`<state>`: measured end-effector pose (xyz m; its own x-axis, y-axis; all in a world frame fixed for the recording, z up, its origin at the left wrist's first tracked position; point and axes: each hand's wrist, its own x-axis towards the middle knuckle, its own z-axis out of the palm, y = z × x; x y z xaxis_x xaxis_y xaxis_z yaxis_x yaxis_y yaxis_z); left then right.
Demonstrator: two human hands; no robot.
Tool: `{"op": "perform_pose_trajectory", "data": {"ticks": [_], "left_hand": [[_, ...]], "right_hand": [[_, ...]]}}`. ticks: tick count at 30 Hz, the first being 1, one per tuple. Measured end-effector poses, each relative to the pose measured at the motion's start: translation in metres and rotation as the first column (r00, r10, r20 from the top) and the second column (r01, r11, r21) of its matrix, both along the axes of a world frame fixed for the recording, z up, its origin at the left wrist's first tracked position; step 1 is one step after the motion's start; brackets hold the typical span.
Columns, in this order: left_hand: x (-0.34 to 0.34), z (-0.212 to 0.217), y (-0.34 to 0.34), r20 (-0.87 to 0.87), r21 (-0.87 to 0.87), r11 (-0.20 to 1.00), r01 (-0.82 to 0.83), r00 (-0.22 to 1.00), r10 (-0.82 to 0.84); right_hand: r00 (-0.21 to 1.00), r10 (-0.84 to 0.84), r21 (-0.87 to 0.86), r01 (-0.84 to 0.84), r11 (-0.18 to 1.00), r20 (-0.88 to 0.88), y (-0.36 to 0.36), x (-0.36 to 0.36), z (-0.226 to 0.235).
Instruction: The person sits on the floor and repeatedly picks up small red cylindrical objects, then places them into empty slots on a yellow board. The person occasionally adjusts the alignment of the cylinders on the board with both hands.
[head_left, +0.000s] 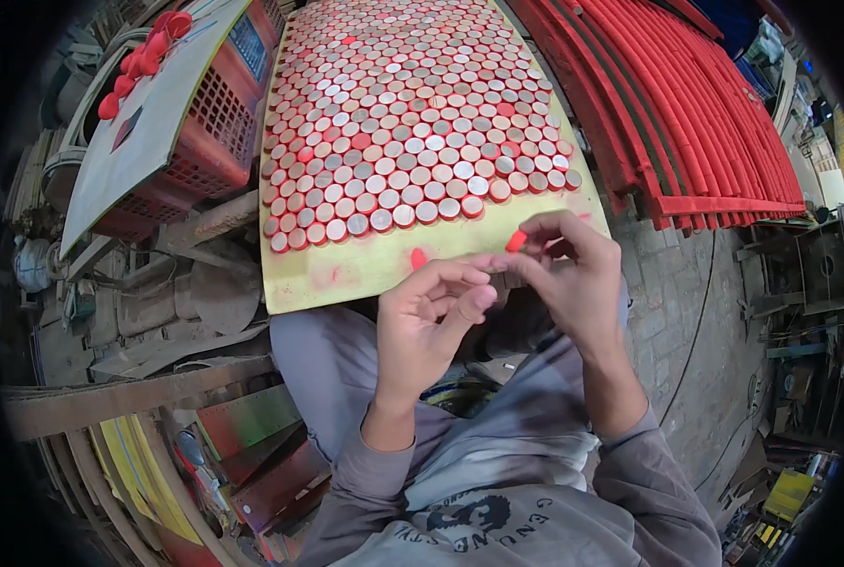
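My right hand (576,274) is closed with bent fingers, a small red piece (516,240) showing at its fingertips. It looks like one of the red-edged discs on the board, though most of it is hidden. My left hand (431,317) is beside it, index finger stretched across to my right thumb. Its other fingers curl loosely and the thumb stands apart, with nothing visible in the palm. Both hands hover at the near edge of a pale yellow board (313,283). Tight rows of round discs (393,161), pale-topped and red-sided, cover the board's far part.
A red plastic crate (219,118) stands to the left, partly under a pale panel (124,180) bearing red cups (143,61). Red-painted strips (696,104) lie stacked at the right. A cable (700,326) runs over the paved floor. Wooden slats (148,392) are at lower left.
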<state>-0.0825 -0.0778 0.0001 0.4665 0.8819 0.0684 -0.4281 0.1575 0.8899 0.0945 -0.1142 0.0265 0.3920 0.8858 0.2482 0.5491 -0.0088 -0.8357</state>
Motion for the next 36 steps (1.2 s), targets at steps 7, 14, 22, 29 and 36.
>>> {"op": "perform_pose_trajectory", "data": {"ticks": [7,14,22,29,36], "left_hand": [[-0.003,0.009,0.009,-0.161,0.218,0.961,-0.170,0.965,0.208],[-0.001,0.009,0.018,-0.149,0.182,0.969,-0.167,0.969,0.195],[0.000,0.010,0.023,-0.146,0.194,0.970,-0.145,0.974,0.175],[-0.003,0.011,0.025,-0.143,0.203,0.965,-0.168,0.970,0.199],[-0.007,0.009,0.023,-0.116,0.151,0.980,-0.128,0.982,0.146]], "right_hand": [[0.961,-0.036,0.072,0.017,0.997,0.273,0.025,-0.001,-0.016],[0.966,-0.070,0.061,0.057,0.997,0.250,0.026,-0.005,-0.017],[0.991,-0.081,0.076,0.073,0.994,0.102,0.023,0.003,-0.022],[0.979,-0.150,0.082,0.140,0.987,0.136,0.026,0.000,-0.016],[0.977,-0.131,0.039,0.126,0.991,0.170,0.028,-0.001,-0.015]]}}
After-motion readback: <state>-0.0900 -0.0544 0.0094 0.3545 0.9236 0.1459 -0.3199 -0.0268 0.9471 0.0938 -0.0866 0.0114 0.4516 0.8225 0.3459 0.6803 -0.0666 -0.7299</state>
